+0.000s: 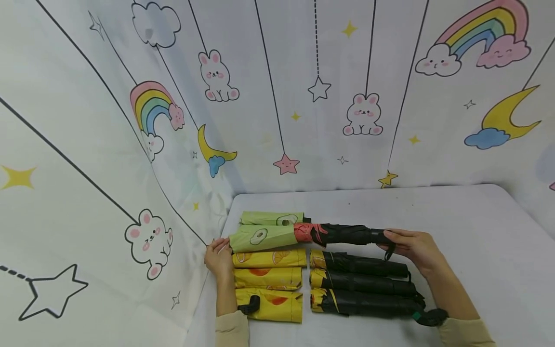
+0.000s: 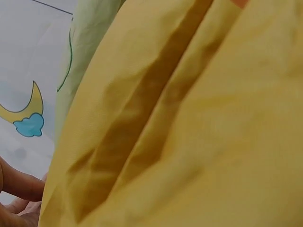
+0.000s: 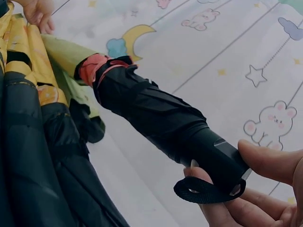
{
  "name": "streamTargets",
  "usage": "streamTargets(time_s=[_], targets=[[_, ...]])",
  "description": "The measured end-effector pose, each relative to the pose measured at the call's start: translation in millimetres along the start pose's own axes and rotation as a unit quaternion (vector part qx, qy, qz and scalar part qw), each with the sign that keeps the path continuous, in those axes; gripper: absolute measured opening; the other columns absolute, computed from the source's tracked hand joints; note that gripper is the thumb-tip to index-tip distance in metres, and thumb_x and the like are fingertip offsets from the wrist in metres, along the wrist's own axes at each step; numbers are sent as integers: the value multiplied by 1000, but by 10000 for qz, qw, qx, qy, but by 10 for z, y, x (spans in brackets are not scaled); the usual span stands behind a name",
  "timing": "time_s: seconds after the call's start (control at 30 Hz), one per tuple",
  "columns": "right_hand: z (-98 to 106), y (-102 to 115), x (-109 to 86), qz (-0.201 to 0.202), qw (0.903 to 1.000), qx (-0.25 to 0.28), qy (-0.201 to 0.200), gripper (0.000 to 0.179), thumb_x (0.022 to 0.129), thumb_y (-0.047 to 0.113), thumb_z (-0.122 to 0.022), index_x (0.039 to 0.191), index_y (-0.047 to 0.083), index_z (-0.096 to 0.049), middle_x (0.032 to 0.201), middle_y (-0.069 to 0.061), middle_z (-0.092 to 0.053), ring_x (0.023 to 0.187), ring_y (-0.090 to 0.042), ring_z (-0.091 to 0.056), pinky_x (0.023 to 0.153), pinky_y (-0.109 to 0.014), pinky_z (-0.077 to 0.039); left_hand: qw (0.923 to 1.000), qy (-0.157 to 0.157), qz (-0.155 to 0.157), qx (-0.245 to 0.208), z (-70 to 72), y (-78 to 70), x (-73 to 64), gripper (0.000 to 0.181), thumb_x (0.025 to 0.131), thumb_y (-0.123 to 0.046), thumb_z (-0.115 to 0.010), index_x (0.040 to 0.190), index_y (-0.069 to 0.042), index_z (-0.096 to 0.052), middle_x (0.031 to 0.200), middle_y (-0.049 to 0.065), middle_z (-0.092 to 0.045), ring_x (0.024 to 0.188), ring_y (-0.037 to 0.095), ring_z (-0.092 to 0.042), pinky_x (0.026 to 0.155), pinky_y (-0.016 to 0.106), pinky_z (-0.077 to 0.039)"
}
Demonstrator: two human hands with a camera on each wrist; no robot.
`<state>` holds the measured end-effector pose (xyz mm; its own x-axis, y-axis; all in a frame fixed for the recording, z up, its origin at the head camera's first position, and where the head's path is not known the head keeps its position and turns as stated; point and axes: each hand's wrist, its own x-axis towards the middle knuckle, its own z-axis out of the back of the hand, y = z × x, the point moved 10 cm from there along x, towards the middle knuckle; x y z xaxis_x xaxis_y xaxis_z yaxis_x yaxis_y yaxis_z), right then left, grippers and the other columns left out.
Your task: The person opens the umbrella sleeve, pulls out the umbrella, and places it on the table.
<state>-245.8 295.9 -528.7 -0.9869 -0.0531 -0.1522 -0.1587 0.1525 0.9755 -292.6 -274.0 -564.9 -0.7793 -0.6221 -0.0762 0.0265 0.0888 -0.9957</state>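
Observation:
A black folding umbrella with a red end is partly inside a light green avocado-print sleeve. My right hand grips its black handle between thumb and fingers, with the wrist strap looping below. At the other end, my left hand pinches the closed tip of the sleeve. Just behind lies a second green avocado-print sleeve. In the left wrist view a yellow sleeve fills most of the picture, and the left fingers show at its edge.
In front, several yellow fruit-print sleeves lie stacked in a column on the white table. To their right are several black folded umbrellas with yellow ends. A white cartoon-print cloth hangs behind and at the left.

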Motion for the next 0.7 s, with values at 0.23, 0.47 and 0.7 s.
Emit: streamTargets(time_s=[0.23, 0.47, 0.7], targets=[[139, -63, -30, -94, 9997, 206, 47, 18, 103, 10, -67, 116, 8, -80, 107, 1, -79, 94, -21, -78, 86, -23, -60, 9997, 207, 98, 117, -54, 26, 10, 33, 96, 19, -53, 125, 6, -61, 128, 27, -67, 123, 38, -66, 94, 29, -59], [272, -173, -21, -249, 9996, 84, 84, 19, 104, 11, -65, 118, 7, -78, 107, 1, -79, 97, -21, -78, 84, -22, -59, 9994, 252, 107, 216, -66, 41, 18, 36, 95, 20, -50, 127, 7, -60, 126, 26, -68, 120, 37, -68, 84, 20, -58], [353, -292, 1, -437, 9988, -205, 96, 27, 104, 14, -66, 127, 0, -73, 109, 1, -79, 99, -22, -77, 85, -22, -58, 9991, 295, 196, 212, -86, 47, 22, 37, 96, 17, -56, 131, 9, -58, 128, 27, -67, 123, 38, -66, 91, 25, -58]])
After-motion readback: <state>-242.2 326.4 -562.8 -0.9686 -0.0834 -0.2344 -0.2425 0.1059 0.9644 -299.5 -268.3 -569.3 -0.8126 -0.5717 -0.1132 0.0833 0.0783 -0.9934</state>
